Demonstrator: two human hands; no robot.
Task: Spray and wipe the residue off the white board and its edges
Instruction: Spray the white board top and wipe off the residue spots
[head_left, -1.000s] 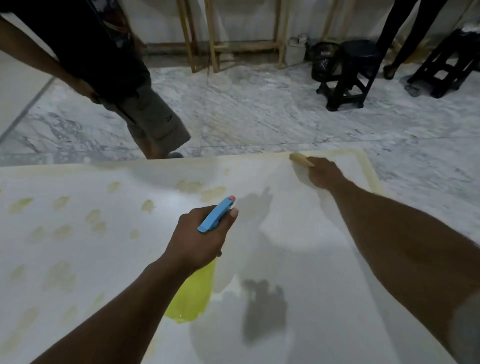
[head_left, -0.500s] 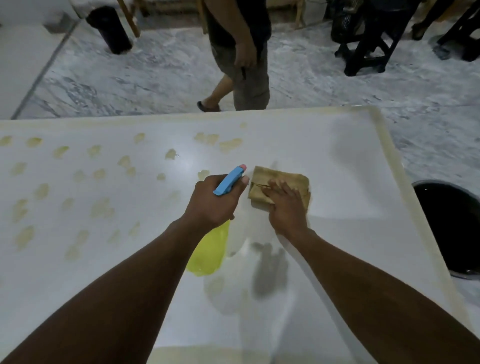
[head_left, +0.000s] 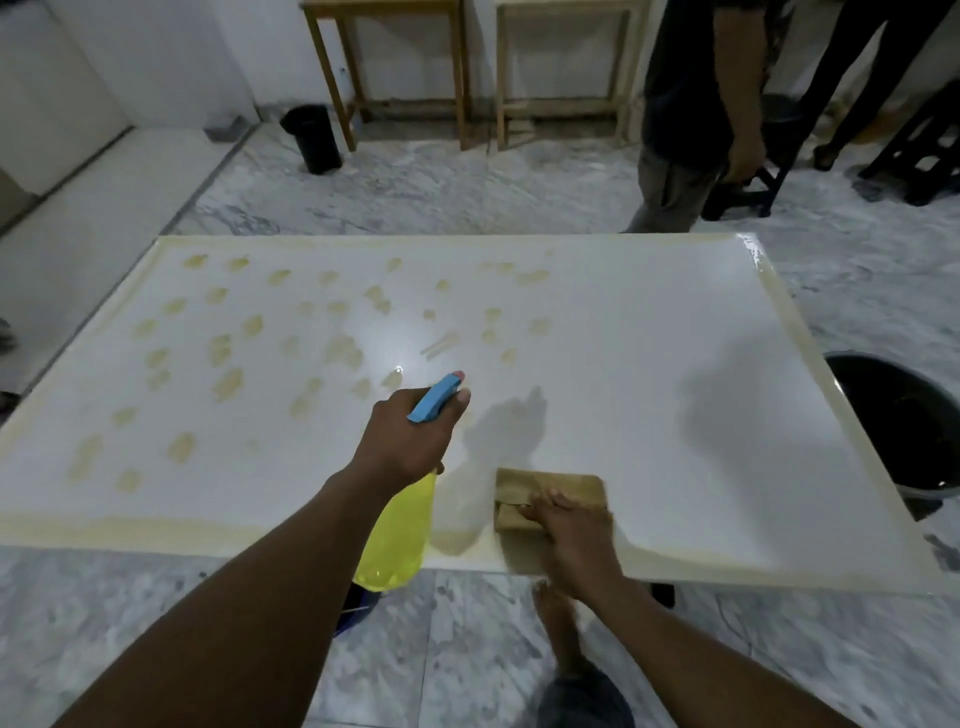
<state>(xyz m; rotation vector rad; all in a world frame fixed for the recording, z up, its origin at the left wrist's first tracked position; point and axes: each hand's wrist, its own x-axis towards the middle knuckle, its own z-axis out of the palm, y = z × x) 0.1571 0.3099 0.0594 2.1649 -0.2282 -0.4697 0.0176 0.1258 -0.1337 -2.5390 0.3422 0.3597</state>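
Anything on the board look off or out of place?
Only residue: yellowish blotches dot the left half of the white board, and a yellowish band lines its near edge. Nothing spilled or damaged.

Nothing here can be read. I see no lettering, label, brand or number on the spray bottle (head_left: 397, 525) gripped in the left hand (head_left: 410, 441), on the cloth (head_left: 550, 488) under the right hand (head_left: 571, 540), or on the white board (head_left: 623, 338) beneath both.
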